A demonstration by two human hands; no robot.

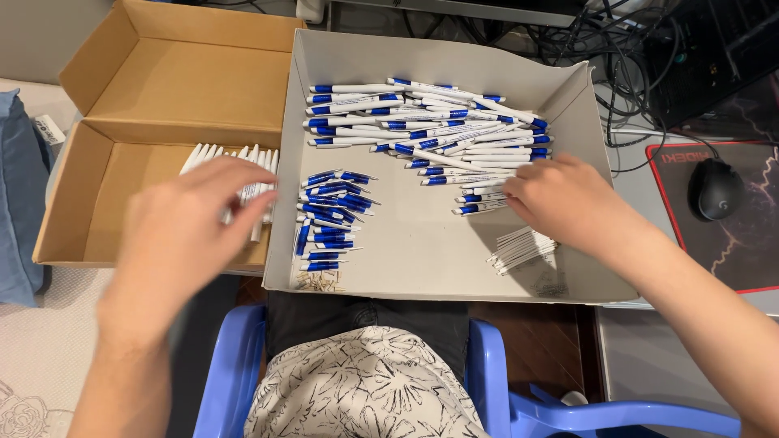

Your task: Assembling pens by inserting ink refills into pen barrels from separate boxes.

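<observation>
Notably, the left hand (182, 235) hovered, fingers loosely spread and holding nothing, over white barrels (243, 174) in the brown box (122, 186) at left; the right hand (560, 203), palm down with its grasp hidden, touched assembled pens (430, 134) at centre. A careless sweep risked mixing the piles.

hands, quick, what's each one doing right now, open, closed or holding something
Left hand: open, fingers spread over the white pen barrels in the brown box.
Right hand: fingers reach into the blue-and-white pens; grip cannot be told.
</observation>
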